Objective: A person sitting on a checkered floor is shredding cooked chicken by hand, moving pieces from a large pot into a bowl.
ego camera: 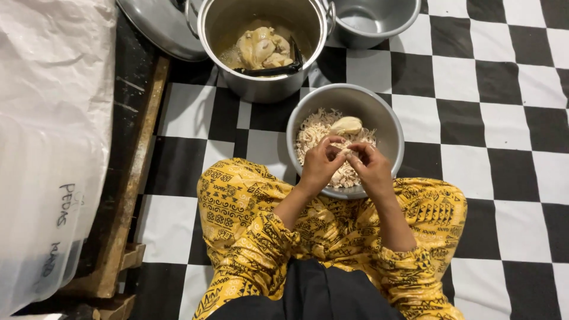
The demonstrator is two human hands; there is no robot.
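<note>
A piece of cooked chicken [345,155] is gripped and pulled apart by both hands, left hand [320,165] and right hand [370,168], over a metal bowl [388,118] already well covered with shreds [311,133]. Whole pieces are left in the pot [261,89] at 11 o'clock, so much is judged undone

A black-and-white checkered floor [510,118] carries everything. On it stand a bowl [388,127] of shredded meat, a pot [261,86] with cooked pieces behind it, an empty basin [379,26] to the right, and a lid [157,29] leaning left. Wooden planks [133,178] edge the left side.
</note>
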